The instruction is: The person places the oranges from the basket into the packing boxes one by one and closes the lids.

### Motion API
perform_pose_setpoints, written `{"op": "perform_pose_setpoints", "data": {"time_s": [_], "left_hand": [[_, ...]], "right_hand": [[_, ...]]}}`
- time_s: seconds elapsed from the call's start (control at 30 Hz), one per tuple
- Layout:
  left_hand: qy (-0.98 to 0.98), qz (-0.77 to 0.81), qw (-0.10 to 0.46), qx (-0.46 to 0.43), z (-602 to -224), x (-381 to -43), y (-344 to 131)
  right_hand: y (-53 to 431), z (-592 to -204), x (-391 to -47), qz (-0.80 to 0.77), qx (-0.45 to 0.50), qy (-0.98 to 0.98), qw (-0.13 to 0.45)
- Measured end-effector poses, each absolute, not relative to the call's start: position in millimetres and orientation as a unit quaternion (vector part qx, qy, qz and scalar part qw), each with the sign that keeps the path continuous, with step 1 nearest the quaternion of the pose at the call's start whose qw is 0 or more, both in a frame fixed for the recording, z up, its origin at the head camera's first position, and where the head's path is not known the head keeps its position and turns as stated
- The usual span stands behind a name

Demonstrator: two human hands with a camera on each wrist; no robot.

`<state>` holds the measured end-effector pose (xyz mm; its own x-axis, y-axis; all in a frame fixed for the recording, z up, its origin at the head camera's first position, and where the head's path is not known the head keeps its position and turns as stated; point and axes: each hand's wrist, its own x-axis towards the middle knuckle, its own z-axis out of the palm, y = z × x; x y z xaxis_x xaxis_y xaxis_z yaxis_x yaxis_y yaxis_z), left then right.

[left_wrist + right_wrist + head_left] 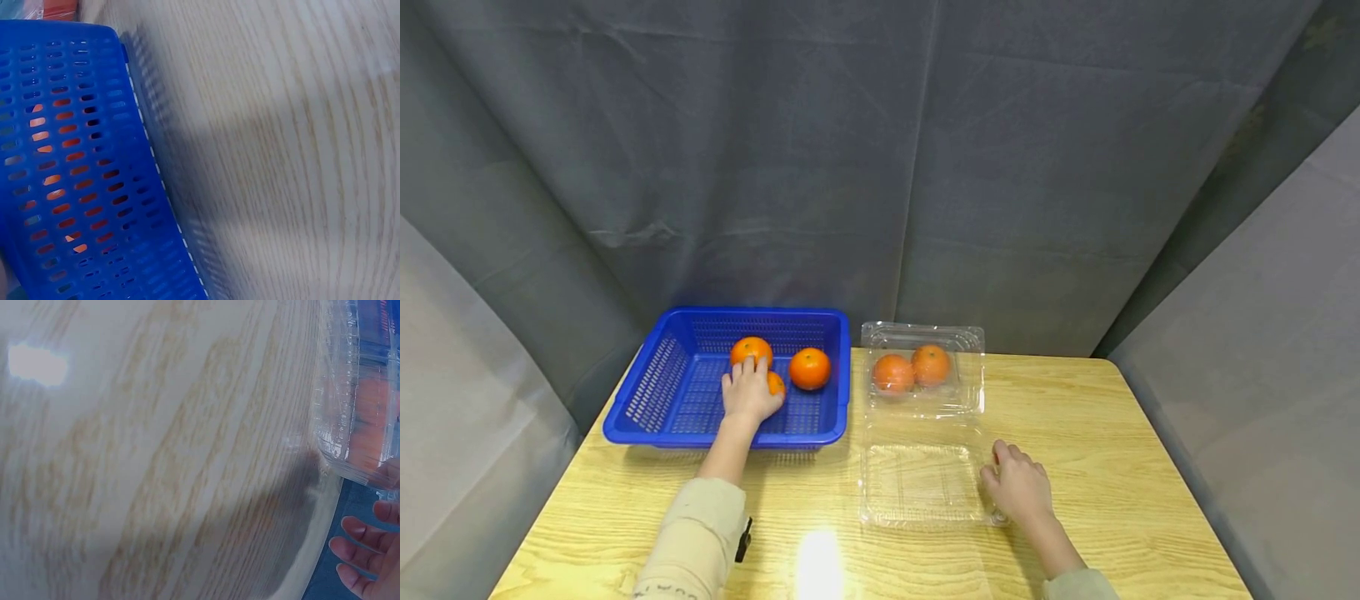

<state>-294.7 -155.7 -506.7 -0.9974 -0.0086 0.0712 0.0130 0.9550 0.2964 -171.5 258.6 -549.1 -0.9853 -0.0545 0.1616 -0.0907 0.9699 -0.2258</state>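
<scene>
My left hand (748, 396) is inside the blue basket (730, 440), its fingers around a partly covered front orange (777, 383). The fingertips reach another orange (751, 348) behind it; a third orange (810, 369) lies to the right. The thumb is hidden in the head view. My right hand (1018, 487), fingers loosely bent, is at the right edge of the near half of a clear hinged plastic box (917, 492). In the right wrist view, the fingers (362, 556) are spread below the plastic. The box's far half holds two oranges (892, 373).
Both containers stand on a light wooden table (1060, 408), the basket left of the box. A grey curtain (880, 167) hangs behind the table, and pale panels (1262, 350) flank it. In the left wrist view, the basket's slotted wall (94, 219) shows orange fruit through it.
</scene>
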Motion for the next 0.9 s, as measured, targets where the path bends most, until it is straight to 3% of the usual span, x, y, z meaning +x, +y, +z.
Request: {"op": "perform_pose_setpoints", "data": {"time_s": [0.33,0.9], "left_hand": [[-0.988,-0.154,-0.025,0.004,-509.8,-292.0,-154.7],[-0.987,-0.16,-0.033,0.009,-511.5,-293.3,-154.5]], "right_hand": [[258.6,-548.7,-171.2,0.12,0.036,-0.989,0.077],[257.7,-547.7,-170.7,0.115,0.031,-0.99,0.07]]}}
